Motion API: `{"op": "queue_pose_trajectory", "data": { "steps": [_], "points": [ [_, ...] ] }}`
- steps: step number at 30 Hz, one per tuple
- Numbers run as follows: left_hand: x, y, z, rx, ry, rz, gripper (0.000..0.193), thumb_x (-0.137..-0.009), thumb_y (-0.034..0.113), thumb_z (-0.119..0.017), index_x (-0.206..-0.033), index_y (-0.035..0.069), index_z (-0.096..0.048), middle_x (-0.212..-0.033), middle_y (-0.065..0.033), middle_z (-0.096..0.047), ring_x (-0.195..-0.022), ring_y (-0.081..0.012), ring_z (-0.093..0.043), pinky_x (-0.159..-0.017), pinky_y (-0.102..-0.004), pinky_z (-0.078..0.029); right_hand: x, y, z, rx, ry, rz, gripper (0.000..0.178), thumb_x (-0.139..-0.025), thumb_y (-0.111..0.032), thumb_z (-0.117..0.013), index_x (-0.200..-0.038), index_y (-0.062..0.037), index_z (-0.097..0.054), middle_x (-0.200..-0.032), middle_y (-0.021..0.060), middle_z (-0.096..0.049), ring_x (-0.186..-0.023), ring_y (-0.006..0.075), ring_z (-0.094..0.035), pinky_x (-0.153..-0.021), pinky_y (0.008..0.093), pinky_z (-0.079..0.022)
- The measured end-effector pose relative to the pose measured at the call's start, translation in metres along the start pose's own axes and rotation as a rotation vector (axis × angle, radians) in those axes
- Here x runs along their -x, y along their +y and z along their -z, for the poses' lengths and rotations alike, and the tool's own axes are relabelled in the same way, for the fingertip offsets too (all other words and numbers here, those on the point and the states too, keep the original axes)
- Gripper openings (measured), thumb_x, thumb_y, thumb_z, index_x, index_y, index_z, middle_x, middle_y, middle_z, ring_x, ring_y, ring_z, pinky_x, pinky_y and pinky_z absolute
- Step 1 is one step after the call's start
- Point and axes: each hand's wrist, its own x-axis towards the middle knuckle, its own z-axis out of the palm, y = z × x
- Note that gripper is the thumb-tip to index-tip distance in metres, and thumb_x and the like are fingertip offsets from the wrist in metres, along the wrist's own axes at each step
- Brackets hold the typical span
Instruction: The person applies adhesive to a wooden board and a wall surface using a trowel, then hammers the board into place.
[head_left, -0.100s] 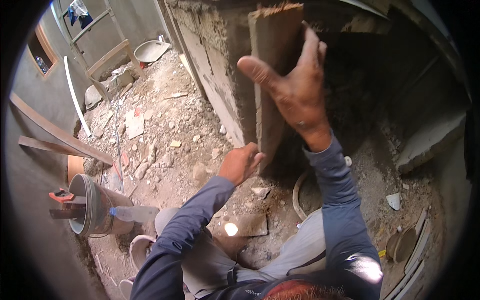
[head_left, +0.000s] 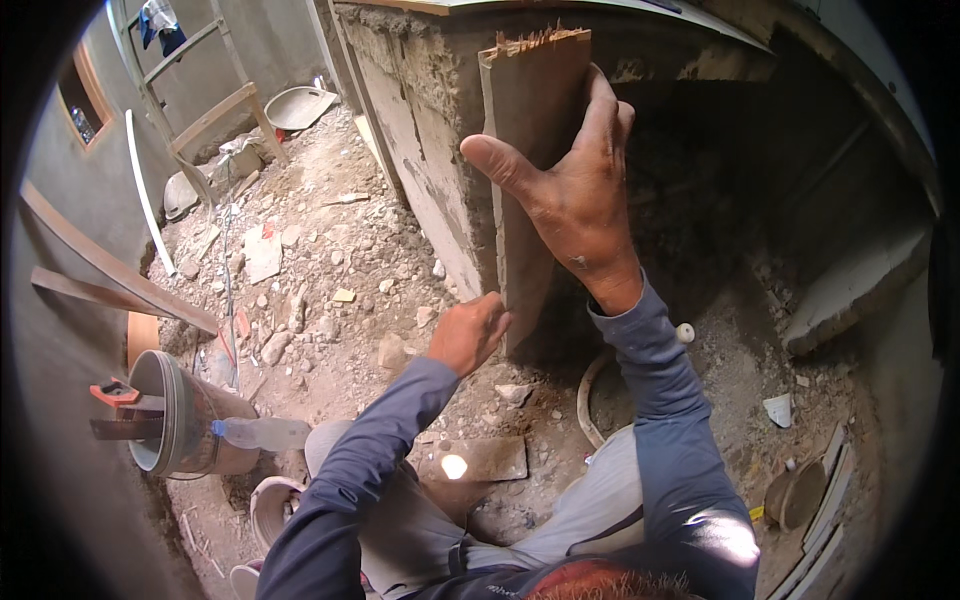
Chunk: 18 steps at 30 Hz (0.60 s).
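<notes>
A wooden board (head_left: 535, 110) with a splintered top end stands upright against the corner of a rough cement-plastered block (head_left: 420, 150). Across its upper part, my right hand (head_left: 590, 195) has its fingers round the right edge and its thumb stretched past the left edge. Lower down, my left hand (head_left: 467, 333) is closed, its fingertips at the board's left edge near the bottom. What those fingers pinch, if anything, is hidden. Dark shade lies behind the board, under the slab.
Rubble (head_left: 330, 260) covers the ground on the left. A tipped bucket (head_left: 215, 425) holds a red-handled tool (head_left: 118, 393), beside a plastic bottle (head_left: 262, 433). Planks (head_left: 120, 260) lean at the left wall. A curved hose (head_left: 588, 395) lies near my knee; a broken slab (head_left: 860, 285) leans right.
The board's top and my right hand have shifted slightly left and toward me. My left hand's fingers are curled a little tighter at the board's edge. The whole view has shifted a little.
</notes>
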Motion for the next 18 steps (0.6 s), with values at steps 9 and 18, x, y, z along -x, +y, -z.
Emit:
{"op": "queue_pose_trajectory", "data": {
  "steps": [9, 18],
  "points": [
    [0.004, -0.008, 0.023, -0.069, 0.035, -0.005, 0.018, -0.088, 0.013, -0.066, -0.094, 0.003, -0.053, -0.082, -0.0211, -0.062, -0.077, -0.0435, -0.063, -0.066, -0.0507, -0.051, 0.0, -0.01, -0.006, 0.085, -0.014, 0.001, 0.122, -0.072, -0.065, -0.078, -0.146, 0.0155, -0.022, -0.127, 0.0267, -0.04, -0.117, 0.0372, -0.05, -0.099, 0.0429, -0.045],
    [0.001, -0.016, 0.027, -0.068, 0.051, 0.0, 0.021, -0.087, 0.015, -0.068, -0.092, 0.002, -0.053, -0.082, -0.0226, -0.063, -0.076, -0.0447, -0.063, -0.065, -0.052, -0.05, 0.003, -0.006, -0.014, 0.234, 0.026, 0.13, 0.119, -0.073, -0.066, -0.076, -0.143, 0.0172, -0.027, -0.119, 0.0235, -0.04, -0.107, 0.0339, -0.051, -0.09, 0.0416, -0.049]
  ]
}}
